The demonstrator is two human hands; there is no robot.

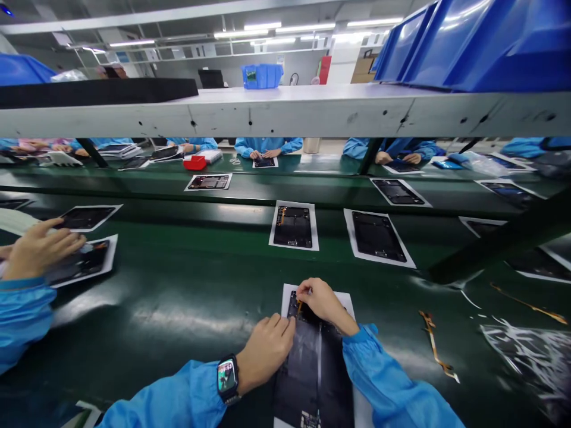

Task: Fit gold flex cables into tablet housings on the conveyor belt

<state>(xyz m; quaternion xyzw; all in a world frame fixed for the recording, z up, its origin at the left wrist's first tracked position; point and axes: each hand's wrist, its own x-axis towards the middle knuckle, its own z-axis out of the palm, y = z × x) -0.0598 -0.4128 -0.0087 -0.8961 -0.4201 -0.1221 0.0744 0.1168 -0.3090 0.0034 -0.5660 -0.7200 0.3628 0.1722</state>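
In front of me a black tablet housing [307, 362] lies on a white sheet [345, 300], a small circuit board near its bottom end. My right hand [323, 303] is over its upper part, thumb and forefinger pinched on an orange flex cable [300, 307]. The cable's far end is hidden by the fingers and housing. My left hand [267, 348], with a watch on the wrist, has its fingers curled together against the housing's left edge. Both sleeves are blue.
Loose orange flex cables [435, 345] and a clear bag with white strips [530, 356] lie at right. Several housings on sheets [293, 224] lie farther back. A dark post [499, 238] slants at right. A co-worker's hand [42, 246] is at left. A shelf [285, 113] crosses above.
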